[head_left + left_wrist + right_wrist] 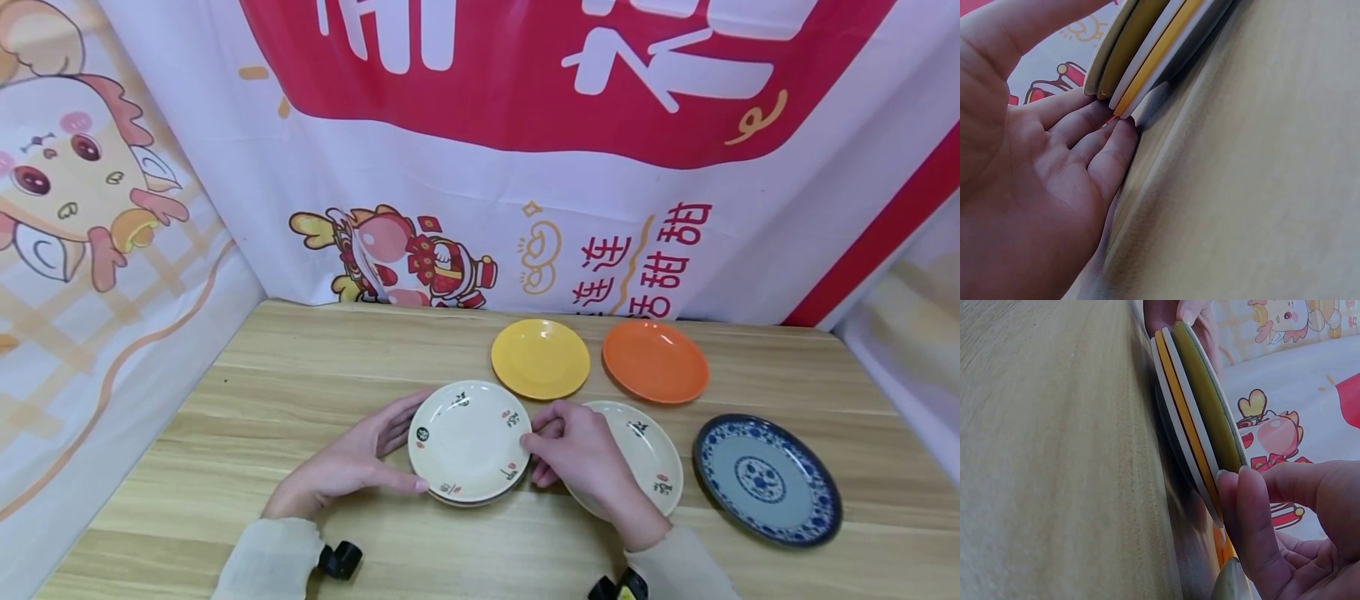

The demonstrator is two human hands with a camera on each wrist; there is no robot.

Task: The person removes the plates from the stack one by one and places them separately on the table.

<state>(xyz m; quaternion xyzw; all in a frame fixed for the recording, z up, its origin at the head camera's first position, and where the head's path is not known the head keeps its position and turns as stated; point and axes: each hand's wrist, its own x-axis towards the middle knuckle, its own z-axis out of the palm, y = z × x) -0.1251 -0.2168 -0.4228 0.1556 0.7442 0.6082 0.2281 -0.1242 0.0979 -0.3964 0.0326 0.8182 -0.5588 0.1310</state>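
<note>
A stack of plates stands between my hands, topped by a cream plate (468, 442) with small dark and red marks. Below it in the right wrist view come layers with an olive underside (1210, 403), white edges and an orange band (1180, 394). My left hand (352, 462) holds the stack's left side, thumb at the front rim; its fingertips (1124, 134) touch the plate edges in the left wrist view. Thumb and forefinger of my right hand (581, 446) pinch the right rim. That hand partly covers a second cream plate (648, 458).
Behind the stack lie a yellow plate (540, 358) and an orange plate (656, 362). A blue patterned plate (765, 479) is at the right. The wooden table (300, 358) meets a printed cloth (480, 183) at its back edge.
</note>
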